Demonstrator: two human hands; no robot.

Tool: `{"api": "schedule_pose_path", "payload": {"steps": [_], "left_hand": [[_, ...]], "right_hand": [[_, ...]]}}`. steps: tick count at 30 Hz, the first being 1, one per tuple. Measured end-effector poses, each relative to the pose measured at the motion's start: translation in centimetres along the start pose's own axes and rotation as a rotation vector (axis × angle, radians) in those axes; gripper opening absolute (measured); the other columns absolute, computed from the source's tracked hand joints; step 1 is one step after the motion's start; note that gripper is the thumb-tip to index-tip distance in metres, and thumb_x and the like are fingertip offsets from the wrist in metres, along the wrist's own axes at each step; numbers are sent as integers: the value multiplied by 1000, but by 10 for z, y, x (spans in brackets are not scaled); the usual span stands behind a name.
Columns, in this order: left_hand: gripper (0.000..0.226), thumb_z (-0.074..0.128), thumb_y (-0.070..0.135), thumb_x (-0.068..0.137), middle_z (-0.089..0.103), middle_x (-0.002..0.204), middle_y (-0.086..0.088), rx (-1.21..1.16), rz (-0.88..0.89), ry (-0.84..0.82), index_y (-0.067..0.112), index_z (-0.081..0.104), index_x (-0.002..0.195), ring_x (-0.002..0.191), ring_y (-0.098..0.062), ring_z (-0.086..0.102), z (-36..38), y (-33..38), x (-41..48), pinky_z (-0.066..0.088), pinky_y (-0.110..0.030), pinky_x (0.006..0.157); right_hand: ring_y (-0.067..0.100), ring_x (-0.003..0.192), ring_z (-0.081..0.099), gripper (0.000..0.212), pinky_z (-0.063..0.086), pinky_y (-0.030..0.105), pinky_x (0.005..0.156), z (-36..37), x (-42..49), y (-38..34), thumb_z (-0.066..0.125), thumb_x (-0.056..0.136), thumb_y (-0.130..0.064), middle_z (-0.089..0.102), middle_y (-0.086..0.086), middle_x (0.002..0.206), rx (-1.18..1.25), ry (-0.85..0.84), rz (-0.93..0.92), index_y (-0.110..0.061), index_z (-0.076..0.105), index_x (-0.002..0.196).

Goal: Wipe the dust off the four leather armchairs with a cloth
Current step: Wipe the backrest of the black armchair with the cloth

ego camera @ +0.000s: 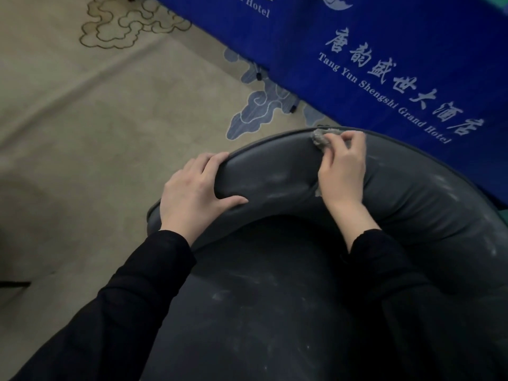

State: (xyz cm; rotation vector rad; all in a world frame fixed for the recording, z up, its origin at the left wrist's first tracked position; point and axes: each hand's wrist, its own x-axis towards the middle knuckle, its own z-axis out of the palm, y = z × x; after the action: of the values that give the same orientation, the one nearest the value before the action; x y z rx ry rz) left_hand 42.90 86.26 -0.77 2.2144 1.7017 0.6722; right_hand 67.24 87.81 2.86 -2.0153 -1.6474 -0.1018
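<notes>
Cloth point(318, 138) under right grip point(343, 166), atop armchair point(275, 177)

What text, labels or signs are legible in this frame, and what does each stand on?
"唐韵盛世大酒店": white characters on the blue fabric drape.
"Tang Yun Shengshi Grand Hotel": white letters just below them, same drape.
"d Hotel": cropped repeat at the top edge, same drape.
No text on the dark grey leather armchair, crumpled grey cloth or beige patterned carpet.
</notes>
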Motion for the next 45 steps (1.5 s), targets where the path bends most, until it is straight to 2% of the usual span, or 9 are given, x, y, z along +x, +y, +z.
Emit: {"api": "schedule_pose_path", "payload": {"steps": [13, 22, 25, 28, 33, 37, 41, 43, 45], "left_hand": [[77, 75, 62, 68, 60, 120, 3, 12, 8, 1, 24, 53, 132, 106, -22, 59, 0, 0, -1, 51, -40, 79], [87, 66, 71, 66, 57, 124, 1, -65, -43, -78, 22, 50, 136, 113, -22, 55, -6, 7, 8, 47, -40, 86], [92, 62, 73, 68, 54, 127, -5, -99, 67, -121, 18, 46, 140, 117, -25, 51, -5, 26, 34, 44, -42, 94], [90, 65, 69, 71, 52, 131, -3, -128, 166, -224, 21, 42, 143, 120, -24, 48, 7, 56, 72, 42, -40, 97], [88, 72, 59, 74, 47, 137, 0, -165, 218, -333, 22, 37, 145, 125, -21, 47, 39, 86, 117, 43, -38, 95], [78, 66, 66, 74, 51, 129, 7, -123, 254, -295, 27, 44, 138, 113, -16, 55, 50, 81, 112, 42, -30, 76], [75, 65, 67, 75, 53, 124, 8, -144, 264, -262, 26, 48, 134, 108, -14, 56, 52, 79, 113, 45, -30, 75], [73, 65, 66, 74, 54, 124, 8, -151, 255, -262, 27, 48, 133, 109, -14, 56, 53, 80, 113, 44, -31, 76], [73, 66, 65, 73, 54, 124, 8, -153, 241, -267, 28, 48, 134, 111, -16, 56, 53, 80, 113, 45, -33, 78]], "right_hand": [[30, 95, 54, 22, 50, 43, 82, 19, -24, -55, 59, 88, 0, 53, 19, 106, 146, -141, -402, 0, 65, 108], [28, 107, 51, 27, 44, 35, 96, -12, 1, 32, 53, 93, -6, 50, 17, 116, -28, 20, 79, -1, 63, 117], [29, 108, 49, 25, 44, 37, 95, -23, 2, 46, 52, 94, -7, 49, 17, 116, -106, 98, 207, -2, 63, 116], [30, 105, 51, 23, 46, 39, 92, -19, 5, 31, 56, 91, -4, 51, 18, 113, -67, 97, 103, -2, 65, 111], [33, 104, 53, 33, 47, 43, 88, -4, 24, 11, 68, 77, -3, 53, 18, 111, -119, -152, -230, -3, 64, 110], [29, 107, 50, 26, 46, 40, 91, -19, 21, 51, 55, 90, -5, 51, 15, 115, -196, -31, 37, -6, 63, 115], [28, 107, 50, 25, 46, 38, 93, -26, 16, 63, 52, 94, -8, 49, 16, 116, -189, 149, 348, -5, 63, 116], [28, 106, 51, 23, 47, 38, 91, -15, 21, 41, 54, 92, -6, 50, 17, 115, -123, 156, 269, -5, 64, 113], [31, 103, 53, 25, 48, 40, 88, 2, 21, 18, 58, 87, -2, 52, 18, 113, -97, 68, 42, -3, 65, 111]]}}
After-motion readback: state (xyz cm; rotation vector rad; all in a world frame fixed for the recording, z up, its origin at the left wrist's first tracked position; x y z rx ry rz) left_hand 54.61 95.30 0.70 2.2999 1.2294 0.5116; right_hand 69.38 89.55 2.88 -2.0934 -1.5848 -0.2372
